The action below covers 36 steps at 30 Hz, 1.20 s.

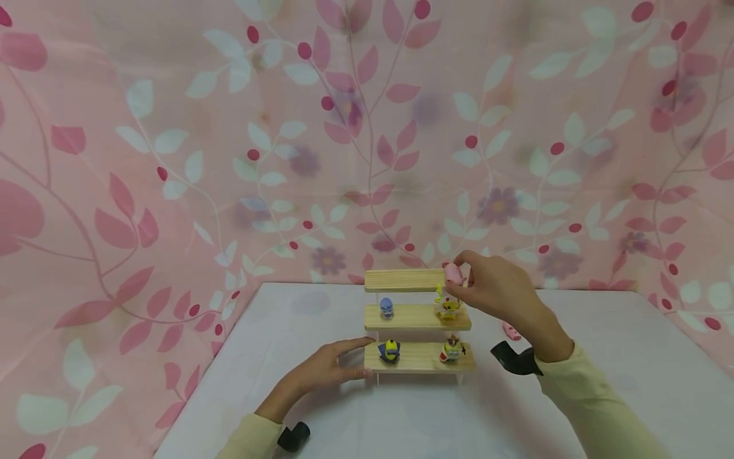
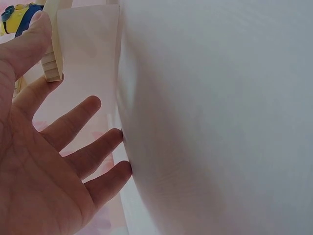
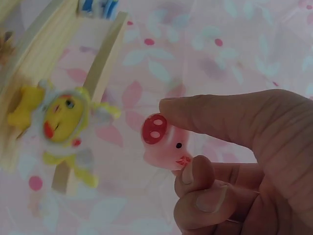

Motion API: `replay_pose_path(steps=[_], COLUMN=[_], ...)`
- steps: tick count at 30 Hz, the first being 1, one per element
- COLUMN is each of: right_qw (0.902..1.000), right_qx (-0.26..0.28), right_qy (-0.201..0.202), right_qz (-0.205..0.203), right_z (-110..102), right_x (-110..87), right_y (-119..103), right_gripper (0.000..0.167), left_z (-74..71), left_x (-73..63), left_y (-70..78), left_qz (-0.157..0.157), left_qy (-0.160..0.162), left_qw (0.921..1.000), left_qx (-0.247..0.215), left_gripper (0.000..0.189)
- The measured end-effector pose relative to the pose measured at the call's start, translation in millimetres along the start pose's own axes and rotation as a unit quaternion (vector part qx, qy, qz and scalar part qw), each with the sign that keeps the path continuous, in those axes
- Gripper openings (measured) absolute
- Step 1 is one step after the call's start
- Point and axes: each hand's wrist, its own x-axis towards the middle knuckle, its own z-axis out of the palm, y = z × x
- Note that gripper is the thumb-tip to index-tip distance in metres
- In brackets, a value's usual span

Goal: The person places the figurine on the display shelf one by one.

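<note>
My right hand [image 1: 499, 284] pinches a pink pig figurine [image 1: 453, 274] between thumb and fingers, at the right end of the top board. Its red snout and one eye face the right wrist view, where the pig [image 3: 166, 152] appears apart from the shelf. With my left hand [image 1: 327, 366] I hold the left end of the bottom board between thumb and index finger; the other fingers spread loosely. The three-tier wooden display shelf [image 1: 418, 357] carries a blue figurine [image 1: 387, 309], a yellow figurine [image 1: 449, 308], a dark-caped yellow figurine [image 1: 390, 351] and a crowned figurine [image 1: 452, 349].
Another pink piece [image 1: 511, 330] lies on the white table [image 1: 321, 421], partly behind my right wrist. Black wrist mounts [image 1: 294, 437] sit on both forearms. A pink floral cloth [image 1: 367, 127] hangs behind the table.
</note>
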Motion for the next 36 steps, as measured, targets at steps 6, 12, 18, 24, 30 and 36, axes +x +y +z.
replay_pose_path(steps=[6,12,18,24,30,36], right_qw=[0.9994,0.9979,0.9979,0.9972,0.9969,0.9941], right_qx=[0.001,0.013,0.013,0.017,0.001,-0.018], right_qy=[-0.007,-0.018,-0.045,-0.055,-0.069,-0.099], right_qz=[-0.034,-0.061,-0.045,-0.047,-0.038,-0.04], right_z=[4.8,14.4,22.9,31.7,41.1,51.8], right_x=[17.6,36.9,51.9,64.7,78.5,88.5], right_y=[-24.6,-37.0,-45.3,-51.2,-57.5,-62.2], right_gripper=[0.037,0.04,0.045,0.027,0.023,0.025], left_z=[0.0,1.0,-0.3,-1.6,-2.6,-3.6], left_x=[-0.2,-0.2,0.1,0.2,-0.5,-0.8], left_y=[-0.8,-0.7,-0.6,-0.8,-0.4,1.5], left_qz=[-0.005,-0.006,-0.01,-0.015,-0.018,-0.017], left_qy=[-0.002,-0.003,-0.008,-0.01,-0.011,-0.012], left_qw=[1.0,1.0,0.9999,0.9998,0.9997,0.9998], left_qx=[-0.004,-0.004,-0.004,-0.007,-0.008,-0.006], left_gripper=[0.063,0.063,0.064,0.064,0.063,0.063])
